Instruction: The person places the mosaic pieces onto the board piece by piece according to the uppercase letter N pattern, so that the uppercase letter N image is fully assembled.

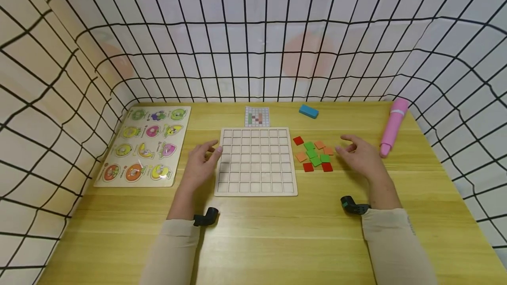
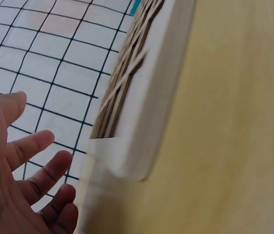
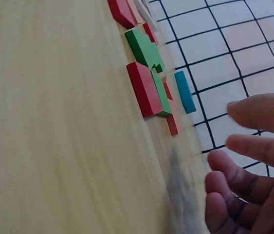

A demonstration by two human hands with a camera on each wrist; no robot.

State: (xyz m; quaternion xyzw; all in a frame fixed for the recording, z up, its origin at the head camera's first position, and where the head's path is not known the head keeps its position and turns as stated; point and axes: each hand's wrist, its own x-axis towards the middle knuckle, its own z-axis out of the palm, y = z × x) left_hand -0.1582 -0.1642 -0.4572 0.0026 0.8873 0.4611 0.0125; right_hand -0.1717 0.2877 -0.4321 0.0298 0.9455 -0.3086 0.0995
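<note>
Ten square tiles (image 1: 311, 154) in red, green and orange lie loosely clustered on the worktop (image 1: 277, 245), just right of a wooden grid board (image 1: 255, 162) whose cells hold no tile. The work looks to be at its very start, judging by that bare grid. The right hand (image 1: 361, 156) hovers beside the cluster's right side, fingers spread and loosely bent, gripping nothing; the left hand (image 1: 201, 162) is at the board's left edge, likewise open and holding nothing, though whether its thumb touches the board I cannot tell. A next move would likely call for pinching one tile by its edges and matching its place to the pattern card (image 1: 257, 117) at the board's far edge. Some tiles touch neighbours, which could drag them along; nothing else blocks the right hand. A fruit puzzle board (image 1: 148, 146) lies left, a blue block (image 1: 308, 111) far right of the card, and a pink marker-shaped tube (image 1: 394, 126) at far right, well clear of the grid.
</note>
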